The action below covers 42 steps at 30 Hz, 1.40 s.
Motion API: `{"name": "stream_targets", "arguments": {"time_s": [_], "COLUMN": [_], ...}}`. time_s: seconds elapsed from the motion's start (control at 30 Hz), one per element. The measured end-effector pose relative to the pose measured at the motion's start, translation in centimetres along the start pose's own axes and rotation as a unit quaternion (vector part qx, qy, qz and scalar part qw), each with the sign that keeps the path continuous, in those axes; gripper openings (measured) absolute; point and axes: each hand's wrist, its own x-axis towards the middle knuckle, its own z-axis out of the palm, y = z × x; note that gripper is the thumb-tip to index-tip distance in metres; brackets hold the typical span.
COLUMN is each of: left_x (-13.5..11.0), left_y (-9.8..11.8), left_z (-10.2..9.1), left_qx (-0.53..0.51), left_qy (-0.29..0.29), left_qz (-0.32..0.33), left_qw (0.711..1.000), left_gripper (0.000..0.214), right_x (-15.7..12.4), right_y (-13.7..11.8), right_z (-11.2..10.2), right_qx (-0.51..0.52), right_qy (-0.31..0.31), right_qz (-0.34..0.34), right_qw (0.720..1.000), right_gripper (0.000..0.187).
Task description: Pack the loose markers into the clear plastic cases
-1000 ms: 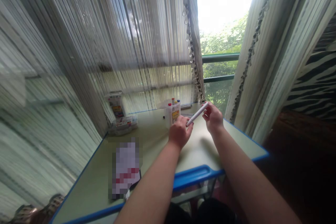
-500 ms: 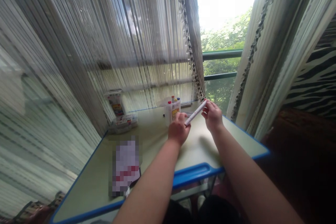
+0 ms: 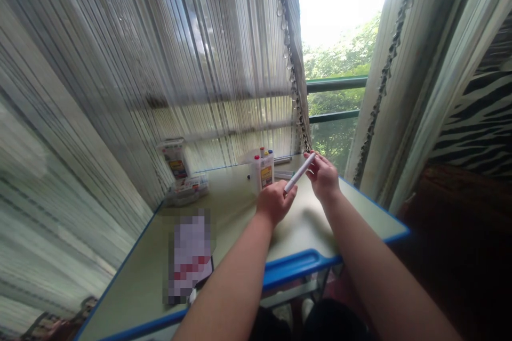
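A white marker pen [image 3: 299, 174] is held slantwise above the desk, between both hands. My left hand [image 3: 276, 202] is closed round its lower end. The upper end sits between the thumb and fingers of my right hand [image 3: 323, 175]. Just behind my left hand stands a clear marker case [image 3: 264, 169] with a yellow label, and red, yellow and blue caps show at its top. Beyond the pen, another slim pen [image 3: 285, 175] lies on the desk.
The pale desk [image 3: 232, 213] has a blue edge and a blue front tray [image 3: 294, 266]. At its back left, a clear box [image 3: 175, 157] stands behind a low plastic case [image 3: 187, 189]. A blurred-out flat item [image 3: 190, 256] lies front left. Curtains [image 3: 224, 53] hang behind.
My left hand's fingers have wrapped more closely round the pen's lower end. The pen and my right hand are nearly where they were.
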Motion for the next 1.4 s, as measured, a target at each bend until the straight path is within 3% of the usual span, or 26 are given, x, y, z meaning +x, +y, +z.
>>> {"name": "stream_targets", "arguments": {"time_s": [0.2,0.67,0.73,0.83,0.9,0.97,1.13,1.23,1.3,1.4], "left_x": [0.0,-0.1,-0.2,0.0,0.3,0.7,1.7,2.1,2.2,2.2], "left_y": [0.1,-0.2,-0.2,-0.6,-1.1,-1.9,-4.3,-5.5,-5.9,-5.8], "left_z": [-0.1,0.6,0.4,0.3,0.4,0.8,2.2,2.9,3.1,3.0], "left_qx": [0.004,-0.041,-0.056,-0.068,-0.057,-0.033,-0.062,-0.156,-0.184,-0.180], "left_qy": [-0.003,0.060,0.101,0.228,0.314,0.354,0.316,0.256,0.219,0.209], "left_qz": [0.002,0.007,-0.006,-0.049,-0.072,-0.091,-0.200,-0.271,-0.280,-0.282], "left_qw": [1.000,0.997,0.993,0.970,0.945,0.930,0.925,0.915,0.916,0.919], "left_gripper": [0.034,0.018,0.016,0.017,0.023,0.038,0.077,0.069,0.053,0.041], "right_x": [0.1,-0.1,0.2,0.7,0.9,1.0,0.7,0.6,0.5,0.3], "right_y": [-0.1,0.0,0.2,0.4,0.5,0.5,0.3,0.3,0.4,0.4], "right_z": [0.0,0.1,0.0,-0.3,-0.5,-0.5,-0.3,-0.1,0.0,0.1], "right_qx": [0.005,-0.025,-0.019,-0.006,0.000,0.006,0.048,0.073,0.079,0.077], "right_qy": [-0.007,0.017,0.028,0.042,0.047,0.051,0.017,-0.014,-0.024,-0.019], "right_qz": [0.010,0.005,-0.003,-0.016,-0.018,-0.016,-0.006,-0.008,-0.008,-0.003], "right_qw": [1.000,1.000,0.999,0.999,0.999,0.999,0.999,0.997,0.997,0.997], "right_gripper": [0.015,0.017,0.016,0.014,0.014,0.014,0.017,0.015,0.012,0.012]}}
